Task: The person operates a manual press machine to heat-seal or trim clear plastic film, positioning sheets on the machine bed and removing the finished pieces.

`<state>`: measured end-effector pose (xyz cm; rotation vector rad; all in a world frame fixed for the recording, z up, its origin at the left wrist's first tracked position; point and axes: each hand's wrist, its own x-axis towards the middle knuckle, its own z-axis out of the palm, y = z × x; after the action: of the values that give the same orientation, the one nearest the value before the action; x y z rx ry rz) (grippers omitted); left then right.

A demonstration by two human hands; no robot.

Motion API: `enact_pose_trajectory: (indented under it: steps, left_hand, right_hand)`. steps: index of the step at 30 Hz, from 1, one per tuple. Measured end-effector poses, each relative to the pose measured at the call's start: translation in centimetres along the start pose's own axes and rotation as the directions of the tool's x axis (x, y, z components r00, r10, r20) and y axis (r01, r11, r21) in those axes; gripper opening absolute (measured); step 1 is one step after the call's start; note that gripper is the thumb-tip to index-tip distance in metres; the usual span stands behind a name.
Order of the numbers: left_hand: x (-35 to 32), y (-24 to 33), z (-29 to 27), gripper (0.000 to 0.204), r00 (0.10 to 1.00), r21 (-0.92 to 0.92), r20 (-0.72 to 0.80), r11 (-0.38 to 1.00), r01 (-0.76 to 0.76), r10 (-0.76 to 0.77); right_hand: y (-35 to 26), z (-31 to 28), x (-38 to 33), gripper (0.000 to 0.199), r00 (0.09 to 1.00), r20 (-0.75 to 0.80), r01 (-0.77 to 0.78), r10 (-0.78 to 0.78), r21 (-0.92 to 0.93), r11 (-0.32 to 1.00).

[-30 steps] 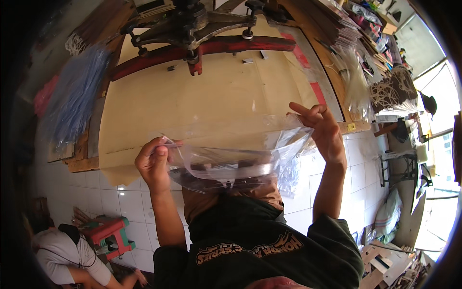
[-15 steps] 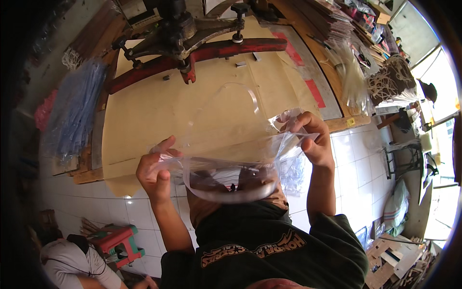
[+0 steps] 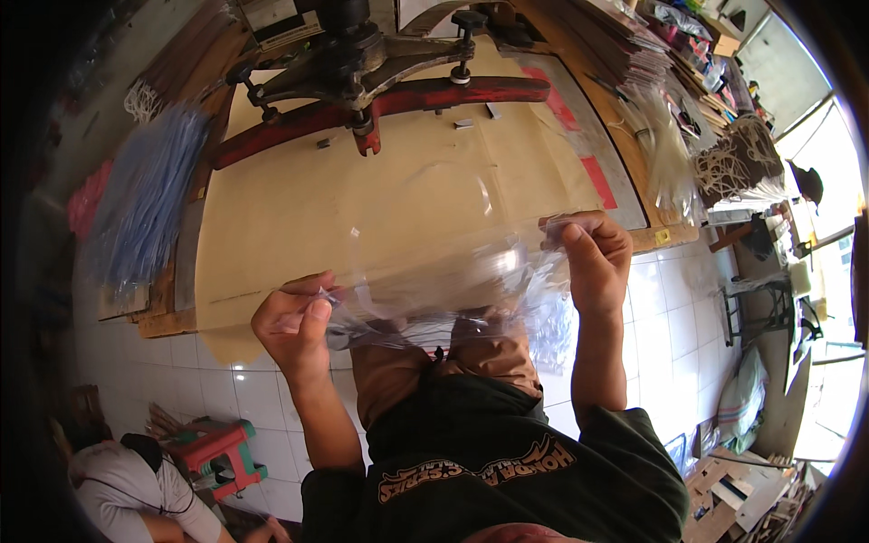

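Observation:
Between my hands stretches a clear plastic bag [image 3: 434,281], with a curved clear handle loop reaching up over the table. Its left end is pinched between thumb and fingers of my left hand [image 3: 294,326]. My right hand [image 3: 593,258] grips the other end, thumb on top, a little farther away than the left. The bag hangs in front of my body at the near edge of the table, which is covered by a tan sheet [image 3: 272,253]. Glare and see-through film hide the bag's exact outline.
Above the table's far side hangs a press with a red bar [image 3: 407,101]. Bluish plastic sheets [image 3: 149,199] are piled left; clear strips [image 3: 665,163] and corded bundles [image 3: 738,163] lie right. A red-green stool [image 3: 226,457] and another person [image 3: 136,489] are at lower left.
The bag's opening, spread wide before, is now pulled flatter and tauter between my hands. My left fingers have closed on its edge, and the lower loop no longer shows clearly.

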<state>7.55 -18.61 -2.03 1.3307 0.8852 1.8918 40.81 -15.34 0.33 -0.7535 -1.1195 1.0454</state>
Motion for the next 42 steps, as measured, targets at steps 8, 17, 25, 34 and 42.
enact_pose_trajectory:
  steps: [8, 17, 25, 34, 42]
  left_hand:
    - [1.7, 1.3, 1.3, 0.053, 0.991, -0.031, -0.091, 0.995, 0.099, -0.102]
    - [5.2, 1.7, 0.2, 0.050, 0.942, 0.293, 0.182, 0.930, 0.223, -0.283]
    - [7.9, -0.4, 0.8, 0.012, 0.875, 0.604, 0.288, 0.783, 0.149, -0.388]
    - [4.7, -0.4, 3.7, 0.008, 0.967, 0.304, 0.196, 0.948, 0.098, -0.163]
    - [5.6, 0.4, 4.0, 0.007, 0.910, 0.179, 0.289, 0.950, 0.254, -0.298]
  right_hand:
    - [-1.6, 1.7, 1.8, 0.052, 0.998, -0.064, -0.017, 0.013, -0.056, 0.998]
    - [-3.7, -1.8, 5.1, 0.041, 0.874, 0.310, -0.214, 0.373, -0.443, 0.870]
    - [-1.2, -2.3, 9.6, 0.021, 0.738, 0.536, 0.257, 0.410, -0.786, 0.563]
    - [-3.0, 1.5, 11.8, 0.072, 0.436, 0.586, 0.026, 0.683, -0.767, 0.641]
    - [-3.4, 3.5, 13.0, 0.029, 0.611, 0.586, -0.374, 0.532, -0.378, 0.847]
